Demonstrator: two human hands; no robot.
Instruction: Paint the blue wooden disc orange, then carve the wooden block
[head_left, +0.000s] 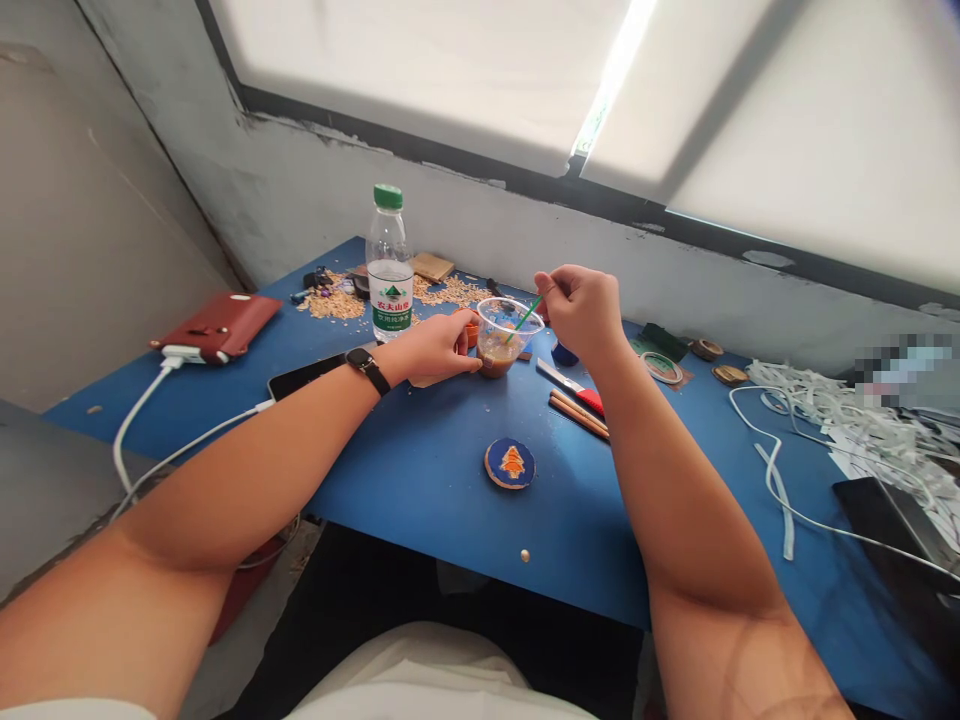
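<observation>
A clear plastic cup (495, 362) with brown, murky liquid stands upright on the blue table. My left hand (439, 347) grips its left side, thumb and fingertips against the wall. Above the right rim, my right hand (583, 300) pinches a thin green paintbrush (529, 311); the brush slants down into the cup, its tip blurred by the plastic. Nearer to me lies a round wood slice (510, 464) painted blue with an orange tree on it. An orange paint jar (472, 330) shows partly behind my left fingers, and a dark blue jar (562, 353) sits beneath my right hand.
A water bottle (390, 270) stands behind my left wrist, near wood shavings (334, 302). At left lie a phone (311, 378) and a red-brown leather case (221, 328) with white cables. A red-handled knife (574, 385) and wooden sticks (579, 413) lie right of the cup; paper strips (810, 405) heap farther right.
</observation>
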